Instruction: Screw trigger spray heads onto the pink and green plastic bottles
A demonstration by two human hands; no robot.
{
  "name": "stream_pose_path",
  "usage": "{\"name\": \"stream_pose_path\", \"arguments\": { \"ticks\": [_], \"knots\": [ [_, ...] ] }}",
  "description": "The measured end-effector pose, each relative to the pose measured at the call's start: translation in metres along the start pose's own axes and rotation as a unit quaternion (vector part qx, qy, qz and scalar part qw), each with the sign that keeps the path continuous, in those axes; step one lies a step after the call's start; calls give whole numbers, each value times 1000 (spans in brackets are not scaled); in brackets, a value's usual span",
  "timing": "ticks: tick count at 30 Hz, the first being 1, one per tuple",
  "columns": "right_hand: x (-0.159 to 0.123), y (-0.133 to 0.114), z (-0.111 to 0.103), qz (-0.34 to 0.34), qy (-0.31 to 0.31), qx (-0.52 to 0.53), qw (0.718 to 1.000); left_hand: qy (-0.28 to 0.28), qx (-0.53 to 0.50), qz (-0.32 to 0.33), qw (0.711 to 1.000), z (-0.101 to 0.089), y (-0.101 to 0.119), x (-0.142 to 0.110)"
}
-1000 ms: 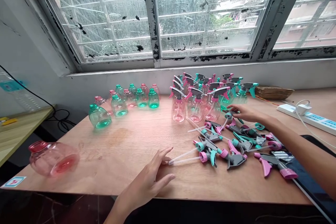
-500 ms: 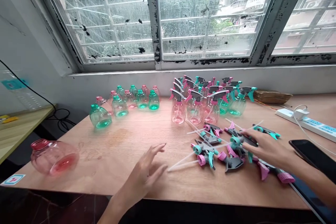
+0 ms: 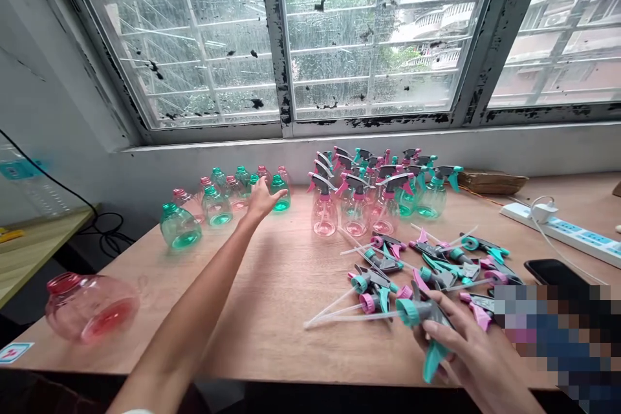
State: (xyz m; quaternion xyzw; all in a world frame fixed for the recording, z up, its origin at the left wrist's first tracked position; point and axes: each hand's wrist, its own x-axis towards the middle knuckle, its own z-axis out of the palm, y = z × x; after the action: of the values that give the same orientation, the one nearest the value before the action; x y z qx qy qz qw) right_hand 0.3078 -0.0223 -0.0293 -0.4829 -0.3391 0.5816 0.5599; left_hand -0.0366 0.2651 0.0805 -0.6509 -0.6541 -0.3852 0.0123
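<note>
My right hand (image 3: 463,343) is closed around a teal and grey trigger spray head (image 3: 411,312), whose clear dip tube points left. Beneath and beyond that hand lies a pile of loose pink and teal spray heads (image 3: 383,259). At the back of the table my left hand (image 3: 262,199) reaches among uncapped bottles, thumb stretched out to the right and apart from the fingers. It partly covers one green bottle, and the thumb overlaps another green bottle (image 3: 281,197); contact cannot be made out. More green and pink bottles (image 3: 217,209) stand to its left.
Bottles fitted with spray heads (image 3: 356,210) stand grouped by the window wall. A large pink bottle (image 3: 92,307) lies tilted at the front left. On the right are a power strip (image 3: 563,229), a black phone (image 3: 557,272) and a brown package (image 3: 492,182).
My left hand has moved from the table's front middle up to the bottles at the back. My right hand has lifted a teal spray head from the pile and drawn it nearer.
</note>
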Motion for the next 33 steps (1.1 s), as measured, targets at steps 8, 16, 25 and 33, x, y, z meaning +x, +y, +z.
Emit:
{"name": "stream_pose_path", "arguments": {
  "ticks": [8, 16, 25, 33],
  "knots": [
    [3, 13, 2, -61, 15, 6, 998, 1, 81, -46, 996, 54, 2, -12],
    [10, 13, -4, -79, 6, 21, 997, -91, 103, 109, 984, -11, 6, -62],
    [4, 17, -3, -74, 10, 6, 997, -49, 105, 269, 956, -109, 19, -264],
    [14, 28, -17, -86, -23, -45, 995, -82, 38, 277, 957, -79, 1, -276]
  ]
}}
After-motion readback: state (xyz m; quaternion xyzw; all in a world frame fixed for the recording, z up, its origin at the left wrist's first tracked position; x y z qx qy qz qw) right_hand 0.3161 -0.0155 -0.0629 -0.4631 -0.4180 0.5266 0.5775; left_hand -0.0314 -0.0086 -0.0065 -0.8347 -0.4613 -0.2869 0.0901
